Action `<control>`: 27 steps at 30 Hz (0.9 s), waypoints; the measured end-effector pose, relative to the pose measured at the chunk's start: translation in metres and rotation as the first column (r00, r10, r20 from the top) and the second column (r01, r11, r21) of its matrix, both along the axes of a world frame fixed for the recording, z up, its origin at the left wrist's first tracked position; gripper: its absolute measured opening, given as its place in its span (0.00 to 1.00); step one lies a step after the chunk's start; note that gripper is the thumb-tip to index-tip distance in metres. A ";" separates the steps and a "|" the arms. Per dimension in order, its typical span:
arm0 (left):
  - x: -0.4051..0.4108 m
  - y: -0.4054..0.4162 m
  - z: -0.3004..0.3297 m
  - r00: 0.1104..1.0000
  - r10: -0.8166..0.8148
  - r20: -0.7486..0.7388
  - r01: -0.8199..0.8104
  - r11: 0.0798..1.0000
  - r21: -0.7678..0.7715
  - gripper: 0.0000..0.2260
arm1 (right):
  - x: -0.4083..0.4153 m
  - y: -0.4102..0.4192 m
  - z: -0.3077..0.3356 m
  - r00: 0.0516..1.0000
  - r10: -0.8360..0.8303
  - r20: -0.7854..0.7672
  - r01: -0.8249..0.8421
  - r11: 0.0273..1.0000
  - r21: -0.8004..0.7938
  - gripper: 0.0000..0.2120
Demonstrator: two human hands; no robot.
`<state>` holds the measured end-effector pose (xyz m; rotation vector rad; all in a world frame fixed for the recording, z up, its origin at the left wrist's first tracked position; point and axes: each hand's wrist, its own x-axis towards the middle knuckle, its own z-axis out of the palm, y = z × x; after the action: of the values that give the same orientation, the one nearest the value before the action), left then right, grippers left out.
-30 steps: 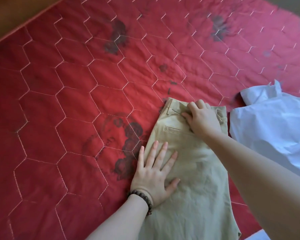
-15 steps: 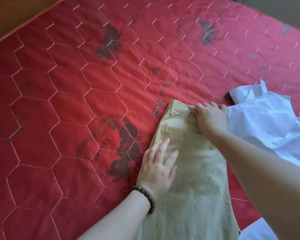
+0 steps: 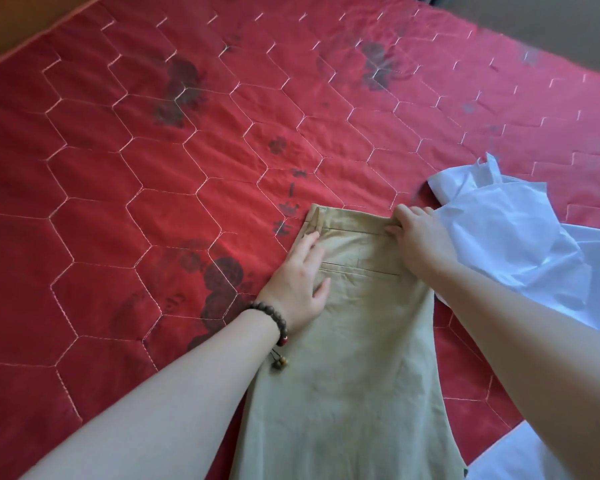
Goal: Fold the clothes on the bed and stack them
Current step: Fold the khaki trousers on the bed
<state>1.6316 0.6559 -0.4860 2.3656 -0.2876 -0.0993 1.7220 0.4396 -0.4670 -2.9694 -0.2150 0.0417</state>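
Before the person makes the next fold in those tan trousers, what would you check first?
1. Trousers lying flat on the bedspread: ok.
2. Left hand flat on the left edge: ok.
3. Right hand gripping the waistband: ok.
4. White garment clear of the trousers: not ok, it touches the right hand.
5. Leg ends aligned: cannot tell, out of frame.

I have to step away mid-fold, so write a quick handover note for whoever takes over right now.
Left hand: fingers straight, flat on the left side of the khaki cotton trousers, near the waistband.
Right hand: fingers curled at the waistband's right end.
The trousers lie lengthwise on the red quilted bedspread.
The crumpled white shirt lies to their right, unfolded.
Left to do: finish folding the trousers, fold the shirt, stack both.
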 end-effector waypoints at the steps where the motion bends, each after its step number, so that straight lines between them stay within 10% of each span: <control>1: -0.001 -0.001 -0.001 0.998 -0.064 0.008 0.064 0.997 0.051 0.25 | 0.000 -0.003 0.000 0.999 -0.032 0.016 0.032 0.999 -0.002 0.07; 6: -0.003 -0.005 -0.006 0.993 -0.119 0.013 0.114 0.975 0.191 0.26 | -0.014 0.008 -0.001 0.993 -0.112 0.041 0.112 0.994 0.017 0.16; 15: 0.002 -0.004 -0.010 0.995 0.074 0.059 -0.075 0.997 0.001 0.22 | -0.087 0.036 -0.021 0.992 0.122 -0.001 -0.122 0.984 -0.128 0.28; 27: -0.023 -0.024 0.008 0.996 -0.029 0.081 -0.026 0.792 0.610 0.25 | -0.125 0.031 -0.032 0.989 -0.087 -0.123 0.066 0.984 -0.165 0.31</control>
<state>1.6085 0.6323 -0.4781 3.0268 -0.3362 -0.1019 1.5975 0.4706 -0.4985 -3.1173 -0.0834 0.2540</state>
